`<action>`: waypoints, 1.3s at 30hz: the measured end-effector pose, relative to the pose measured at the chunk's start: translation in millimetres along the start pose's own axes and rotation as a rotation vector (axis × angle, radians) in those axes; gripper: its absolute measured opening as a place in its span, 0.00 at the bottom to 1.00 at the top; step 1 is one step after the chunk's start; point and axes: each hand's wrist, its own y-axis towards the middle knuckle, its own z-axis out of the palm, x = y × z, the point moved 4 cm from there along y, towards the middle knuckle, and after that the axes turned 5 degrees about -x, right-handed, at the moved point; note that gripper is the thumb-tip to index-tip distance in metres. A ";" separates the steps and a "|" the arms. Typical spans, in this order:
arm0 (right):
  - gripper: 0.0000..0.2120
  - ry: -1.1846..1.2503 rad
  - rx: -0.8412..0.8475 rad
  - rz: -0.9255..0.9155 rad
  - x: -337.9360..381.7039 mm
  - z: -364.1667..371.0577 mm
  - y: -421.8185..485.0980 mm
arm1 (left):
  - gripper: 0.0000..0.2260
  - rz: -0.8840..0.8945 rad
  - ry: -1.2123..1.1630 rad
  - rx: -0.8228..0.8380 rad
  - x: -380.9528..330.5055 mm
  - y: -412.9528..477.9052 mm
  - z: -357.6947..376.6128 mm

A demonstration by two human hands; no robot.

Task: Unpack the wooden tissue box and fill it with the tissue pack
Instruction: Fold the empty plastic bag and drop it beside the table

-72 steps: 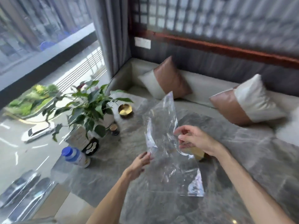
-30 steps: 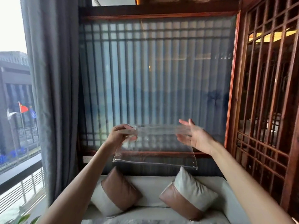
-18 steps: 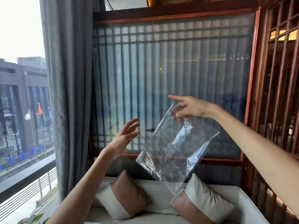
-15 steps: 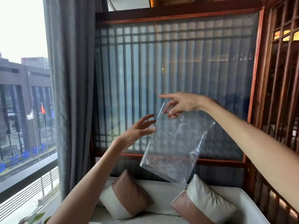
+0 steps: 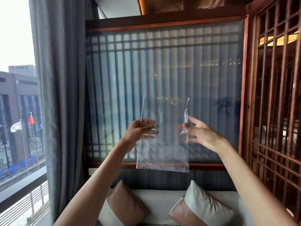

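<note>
You hold the empty clear plastic bag (image 5: 162, 141) up before the slatted screen (image 5: 162, 70): left hand (image 5: 138, 132) fingers pinch its left edge, right hand (image 5: 200, 133) is spread open against its right edge. Wooden tissue box and tissue pack are out of view. Judged step: unpacking done, wrapper in hand; next, set the bag aside and look down to find the box.

A furnished sitting nook in a home or hotel-style room, high above a city street. A pale cushioned window seat (image 5: 159, 199) carries two brown-and-cream throw pillows (image 5: 126, 207) (image 5: 201, 207). Behind it stands a dark wooden-framed slatted screen (image 5: 162, 75), with a carved reddish wooden lattice partition (image 5: 276, 95) at right. A grey floor-length curtain (image 5: 61, 95) frames a large window (image 5: 16, 111) showing buildings and flags outside.
</note>
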 end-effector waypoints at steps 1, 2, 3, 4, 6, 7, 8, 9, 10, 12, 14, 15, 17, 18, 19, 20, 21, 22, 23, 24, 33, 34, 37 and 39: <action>0.42 -0.009 -0.019 0.014 -7.0 -0.8 2.1 | 0.06 -0.007 -0.003 0.008 -0.4 -0.5 0.6; 0.34 -0.027 -0.059 0.014 -10.0 -1.6 3.6 | 0.06 -0.013 -0.010 0.016 -0.7 -1.5 0.7; 0.27 -0.035 -0.098 0.009 -10.7 -2.8 4.8 | 0.07 -0.022 -0.024 0.028 -1.4 -2.9 0.5; 0.23 -0.017 -0.122 0.002 -10.2 -3.8 5.7 | 0.09 -0.041 -0.050 0.046 -2.3 -5.1 0.0; 0.18 0.034 -0.147 -0.015 -7.0 -6.2 7.7 | 0.13 -0.106 -0.132 0.101 -2.5 -10.9 -2.1; 0.18 0.045 -0.159 -0.023 -5.3 -7.7 9.5 | 0.15 -0.135 -0.154 0.131 -1.8 -13.7 -4.0; 0.17 0.051 -0.166 -0.032 -3.2 -9.0 11.2 | 0.15 -0.147 -0.150 0.144 -0.9 -16.0 -6.1; 0.17 0.058 -0.166 -0.041 -0.7 -10.1 13.1 | 0.15 -0.143 -0.132 0.138 0.4 -17.4 -8.3; 0.18 0.073 -0.154 -0.045 1.1 -11.2 14.5 | 0.15 -0.130 -0.115 0.118 2.0 -18.0 -10.2; 0.20 0.104 -0.080 -0.013 1.2 -11.9 15.5 | 0.14 -0.095 -0.112 0.065 4.9 -17.6 -12.0; 0.22 0.058 0.014 0.043 -4.1 -12.4 13.3 | 0.13 -0.071 -0.121 0.021 5.9 -16.8 -12.4; 0.22 0.023 0.040 0.056 -8.2 -13.3 12.7 | 0.13 -0.068 -0.133 0.015 5.1 -16.8 -12.7; 0.22 0.006 0.025 0.049 -15.0 -17.2 14.0 | 0.15 -0.094 -0.174 0.089 3.7 -17.4 -12.8; 0.22 0.029 0.001 0.038 -16.5 -19.8 15.0 | 0.15 -0.119 -0.185 0.162 3.3 -18.4 -12.5; 0.22 0.063 -0.010 0.024 -16.7 -22.5 15.5 | 0.16 -0.138 -0.180 0.229 2.9 -19.2 -12.8; 0.22 0.097 -0.008 0.013 -15.6 -24.1 15.0 | 0.16 -0.139 -0.156 0.268 3.0 -19.3 -13.9; 0.21 0.114 0.003 0.002 -14.0 -24.9 14.0 | 0.17 -0.123 -0.131 0.279 2.7 -18.9 -15.2; 0.20 0.115 0.018 -0.011 -11.9 -24.7 12.4 | 0.17 -0.095 -0.120 0.268 1.8 -17.9 -16.1; 0.18 0.106 0.031 -0.031 -10.7 -24.7 11.5 | 0.17 -0.063 -0.132 0.243 0.6 -17.3 -16.5; 0.15 0.104 0.030 -0.052 -8.9 -23.5 10.3 | 0.17 -0.032 -0.158 0.212 -0.5 -17.2 -16.6; 0.13 0.386 0.003 -0.058 -0.5 -14.9 5.0 | 0.26 0.166 -0.207 0.023 -2.8 -19.5 -13.5; 0.13 0.424 0.061 -0.030 0.7 -13.5 3.6 | 0.25 0.199 -0.217 -0.004 -5.3 -19.2 -16.1; 0.27 0.289 0.189 0.079 0.5 -9.1 4.2 | 0.19 0.286 -0.191 -0.100 -9.9 -21.6 -25.3; 0.30 0.129 0.179 0.105 -0.6 -2.8 10.8 | 0.16 0.305 -0.160 -0.152 -8.2 -32.1 -26.4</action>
